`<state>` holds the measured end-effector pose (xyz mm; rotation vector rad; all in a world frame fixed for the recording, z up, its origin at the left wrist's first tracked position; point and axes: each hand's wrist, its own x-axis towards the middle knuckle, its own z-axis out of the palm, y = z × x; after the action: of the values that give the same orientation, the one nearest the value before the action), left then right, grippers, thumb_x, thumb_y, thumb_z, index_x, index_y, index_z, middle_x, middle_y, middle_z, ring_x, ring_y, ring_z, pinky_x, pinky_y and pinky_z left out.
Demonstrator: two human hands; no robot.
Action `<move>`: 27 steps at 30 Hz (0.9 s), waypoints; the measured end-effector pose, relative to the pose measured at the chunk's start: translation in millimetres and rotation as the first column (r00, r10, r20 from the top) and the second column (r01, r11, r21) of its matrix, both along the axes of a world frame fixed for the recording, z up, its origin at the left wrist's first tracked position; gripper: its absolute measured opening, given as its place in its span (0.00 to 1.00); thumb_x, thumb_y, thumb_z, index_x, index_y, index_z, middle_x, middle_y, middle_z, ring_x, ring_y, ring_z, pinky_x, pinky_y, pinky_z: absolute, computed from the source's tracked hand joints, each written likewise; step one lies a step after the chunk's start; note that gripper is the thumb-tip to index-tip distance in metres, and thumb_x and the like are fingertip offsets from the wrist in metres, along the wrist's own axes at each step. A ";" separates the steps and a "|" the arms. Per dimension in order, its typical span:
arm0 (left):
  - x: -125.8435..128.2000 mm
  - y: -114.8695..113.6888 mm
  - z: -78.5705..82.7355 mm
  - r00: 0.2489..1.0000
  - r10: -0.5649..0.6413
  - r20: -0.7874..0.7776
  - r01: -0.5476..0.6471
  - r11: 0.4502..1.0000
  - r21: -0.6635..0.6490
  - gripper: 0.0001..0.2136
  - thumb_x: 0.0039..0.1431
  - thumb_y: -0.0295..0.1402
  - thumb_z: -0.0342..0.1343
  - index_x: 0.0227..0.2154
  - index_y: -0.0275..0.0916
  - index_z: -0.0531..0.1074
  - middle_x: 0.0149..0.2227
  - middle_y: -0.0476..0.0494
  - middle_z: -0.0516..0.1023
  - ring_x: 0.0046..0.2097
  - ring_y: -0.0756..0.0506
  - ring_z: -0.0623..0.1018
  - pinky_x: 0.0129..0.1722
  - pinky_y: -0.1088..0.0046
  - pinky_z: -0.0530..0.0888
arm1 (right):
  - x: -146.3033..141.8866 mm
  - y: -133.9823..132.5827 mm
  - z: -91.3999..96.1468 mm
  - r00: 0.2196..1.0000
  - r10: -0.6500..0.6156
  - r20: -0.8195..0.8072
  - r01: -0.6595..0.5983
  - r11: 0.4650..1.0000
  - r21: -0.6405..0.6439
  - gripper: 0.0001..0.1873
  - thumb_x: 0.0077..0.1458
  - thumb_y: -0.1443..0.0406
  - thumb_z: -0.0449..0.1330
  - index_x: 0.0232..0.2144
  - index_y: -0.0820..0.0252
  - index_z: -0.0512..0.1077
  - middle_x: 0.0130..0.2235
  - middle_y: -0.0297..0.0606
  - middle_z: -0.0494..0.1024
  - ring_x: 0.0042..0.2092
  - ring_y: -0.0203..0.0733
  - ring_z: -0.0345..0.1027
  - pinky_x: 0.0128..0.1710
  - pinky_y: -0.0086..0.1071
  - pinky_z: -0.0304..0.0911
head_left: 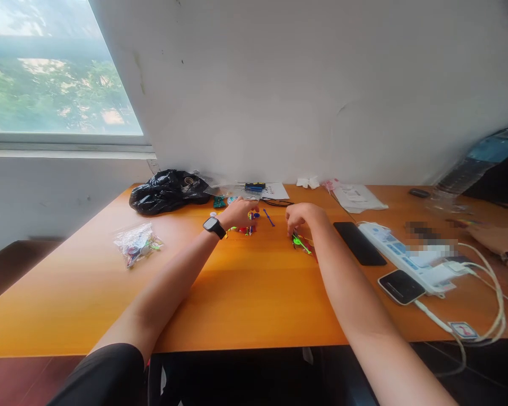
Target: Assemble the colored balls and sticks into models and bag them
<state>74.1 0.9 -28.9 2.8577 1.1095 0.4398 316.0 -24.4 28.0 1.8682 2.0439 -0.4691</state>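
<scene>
My left hand (238,213), with a black watch on its wrist, is over a small heap of colourful plastic pieces (242,229). Its fingers are bent round a small multicoloured plastic piece (250,216), partly hidden by the hand. To the right, my right hand (301,215) points down with fingers curled together at the tabletop. Just below it lies a bright green plastic piece (301,244) among other small bits; what the fingertips pinch is hidden. Between the hands, farther back, lies a thin blue plastic stick (269,217).
A clear bag of colourful pieces (138,243) lies left, a black plastic bag (169,192) behind it. Right of my arm are a black phone (359,243), a white power strip (400,251) with cables, and a white-rimmed device (401,286). Another person's hand (493,237) is far right.
</scene>
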 end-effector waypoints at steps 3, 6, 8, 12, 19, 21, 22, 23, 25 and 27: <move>0.6 0.9 -2.8 1.000 0.011 -0.005 -0.011 1.000 -0.013 0.20 0.60 0.42 0.63 0.54 0.41 0.77 0.53 0.40 0.84 0.53 0.36 0.82 0.58 0.61 0.70 | -4.4 0.5 -0.4 0.995 -0.011 0.099 0.023 0.992 -0.123 0.16 0.37 0.58 0.80 0.27 0.60 0.82 0.34 0.43 0.81 0.38 0.50 0.76 0.35 0.37 0.66; 2.0 2.0 -8.8 0.999 0.041 -0.013 -0.041 0.999 -0.003 0.23 0.63 0.43 0.62 0.58 0.39 0.74 0.54 0.39 0.84 0.54 0.36 0.81 0.59 0.61 0.70 | -6.0 0.9 1.4 0.996 0.002 0.093 0.010 0.992 -0.124 0.14 0.41 0.59 0.78 0.25 0.61 0.80 0.36 0.43 0.82 0.38 0.49 0.75 0.35 0.37 0.64; 2.3 3.1 -12.8 0.998 0.055 -0.018 -0.055 0.998 0.005 0.23 0.64 0.43 0.61 0.59 0.39 0.74 0.54 0.40 0.84 0.54 0.35 0.81 0.58 0.62 0.71 | -4.1 1.0 4.5 0.998 0.014 0.059 -0.007 0.993 -0.116 0.14 0.43 0.58 0.77 0.25 0.61 0.80 0.36 0.43 0.83 0.38 0.48 0.75 0.35 0.36 0.63; 0.2 6.6 -17.4 0.997 0.066 -0.028 -0.066 0.998 0.010 0.22 0.64 0.42 0.62 0.58 0.40 0.74 0.54 0.40 0.84 0.56 0.35 0.80 0.58 0.61 0.72 | 4.0 -0.7 16.1 0.999 0.046 -0.011 -0.046 0.994 -0.096 0.14 0.50 0.57 0.73 0.24 0.61 0.79 0.36 0.42 0.83 0.39 0.46 0.75 0.35 0.34 0.61; 2.3 2.9 4.6 0.949 -0.044 0.311 0.068 0.996 -0.066 0.16 0.66 0.36 0.59 0.53 0.37 0.77 0.51 0.36 0.85 0.53 0.37 0.82 0.59 0.59 0.73 | 14.7 -16.9 40.6 0.932 0.161 -0.324 -0.170 0.985 -0.001 0.21 0.57 0.49 0.69 0.25 0.60 0.77 0.30 0.40 0.80 0.34 0.42 0.70 0.36 0.33 0.58; 8.0 -5.2 16.8 0.870 -0.092 0.484 0.198 0.965 -0.173 0.14 0.67 0.36 0.58 0.51 0.38 0.78 0.50 0.38 0.84 0.53 0.39 0.83 0.55 0.63 0.76 | 10.6 -23.5 43.9 0.839 0.201 -0.505 -0.169 0.980 0.109 0.23 0.60 0.47 0.66 0.27 0.60 0.74 0.30 0.38 0.76 0.32 0.39 0.65 0.34 0.33 0.56; 11.2 -10.0 22.8 0.824 -0.100 0.558 0.282 0.926 -0.250 0.14 0.68 0.38 0.59 0.51 0.38 0.77 0.50 0.38 0.84 0.52 0.40 0.83 0.53 0.64 0.77 | 7.0 -26.2 44.5 0.767 0.218 -0.604 -0.153 0.975 0.158 0.24 0.62 0.46 0.65 0.29 0.59 0.73 0.29 0.36 0.74 0.31 0.37 0.62 0.33 0.32 0.55; 14.3 -14.9 28.3 0.771 -0.088 0.630 0.369 0.869 -0.330 0.14 0.69 0.40 0.59 0.51 0.37 0.77 0.51 0.37 0.84 0.52 0.40 0.83 0.53 0.65 0.77 | 2.8 -28.1 44.3 0.678 0.229 -0.698 -0.127 0.972 0.195 0.24 0.63 0.44 0.63 0.31 0.59 0.72 0.29 0.34 0.71 0.30 0.36 0.59 0.32 0.31 0.54; 18.9 -23.5 37.6 0.664 0.026 0.747 0.499 0.728 -0.469 0.16 0.68 0.44 0.61 0.50 0.37 0.75 0.51 0.35 0.83 0.51 0.40 0.84 0.52 0.64 0.79 | -6.3 -29.1 42.2 0.482 0.237 -0.843 -0.070 0.970 0.233 0.25 0.63 0.43 0.63 0.34 0.58 0.71 0.27 0.29 0.66 0.28 0.34 0.54 0.30 0.30 0.51; 19.9 -28.9 44.5 0.565 0.193 0.803 0.569 0.613 -0.548 0.17 0.67 0.45 0.64 0.48 0.37 0.73 0.48 0.34 0.84 0.48 0.41 0.85 0.52 0.62 0.80 | -14.0 -26.3 38.6 0.327 0.251 -0.911 -0.021 0.966 0.259 0.25 0.62 0.42 0.64 0.35 0.58 0.71 0.27 0.28 0.63 0.28 0.33 0.53 0.29 0.29 0.51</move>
<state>94.0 -28.0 15.6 1.6009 0.5050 0.8672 302.0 -50.7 66.6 1.5836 3.0179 -1.7126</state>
